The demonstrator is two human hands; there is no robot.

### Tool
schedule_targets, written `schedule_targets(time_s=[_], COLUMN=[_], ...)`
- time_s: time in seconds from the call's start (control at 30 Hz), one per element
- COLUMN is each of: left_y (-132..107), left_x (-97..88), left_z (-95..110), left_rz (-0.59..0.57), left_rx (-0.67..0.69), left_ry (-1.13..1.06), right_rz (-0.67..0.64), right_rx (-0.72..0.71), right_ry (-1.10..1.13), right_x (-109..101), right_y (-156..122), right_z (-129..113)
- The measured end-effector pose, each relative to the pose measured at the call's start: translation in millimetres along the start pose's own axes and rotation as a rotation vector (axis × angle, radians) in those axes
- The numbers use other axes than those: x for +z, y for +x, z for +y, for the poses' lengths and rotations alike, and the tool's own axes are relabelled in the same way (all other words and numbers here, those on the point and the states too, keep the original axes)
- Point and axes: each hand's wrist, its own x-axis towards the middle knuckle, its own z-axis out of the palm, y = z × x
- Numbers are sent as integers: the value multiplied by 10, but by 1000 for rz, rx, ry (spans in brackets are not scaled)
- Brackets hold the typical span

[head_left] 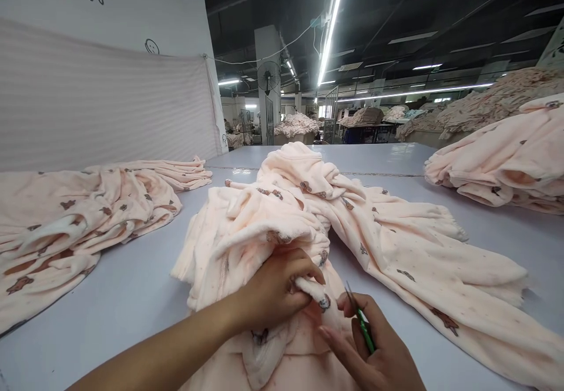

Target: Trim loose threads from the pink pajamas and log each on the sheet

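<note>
Gripping green snips (363, 329) in curled fingers, five o'clock: right hand (374, 344) is holding thumb and forefinger apart; whether they are touching anything, cannot tell. Left hand (277, 288), six, is clamping an edge (311, 288) of the pink garment (247, 226), which is lying bunched on the table (145, 297). Edge is seemingly being trimmed; next move is probably calling for steady cloth and snips clear of fingers. Farther: left pile (141, 197) is lying at nine, right pile (529, 150) at three; fan (267, 78) is showing at twelve.
</note>
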Motion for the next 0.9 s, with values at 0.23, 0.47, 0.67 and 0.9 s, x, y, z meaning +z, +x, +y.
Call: schedule_targets(time_s=[0.23, 0.47, 0.67, 0.9], left_y=[154, 221, 202, 167], left_x=[-146, -45, -38, -34], left_z=[-72, -125, -147, -109], left_rz=[-244, -79, -28, -93], left_rx=[-292, -385, -441, -445], left_ry=[-213, -242, -241, -211], right_rz=[-59, 12, -143, -95], right_rx=[113, 114, -60, -105], right_ry=[232, 39, -228, -435], right_x=[52, -77, -110, -77], right_y=[169, 98, 23, -13], right_z=[179, 105, 76, 128])
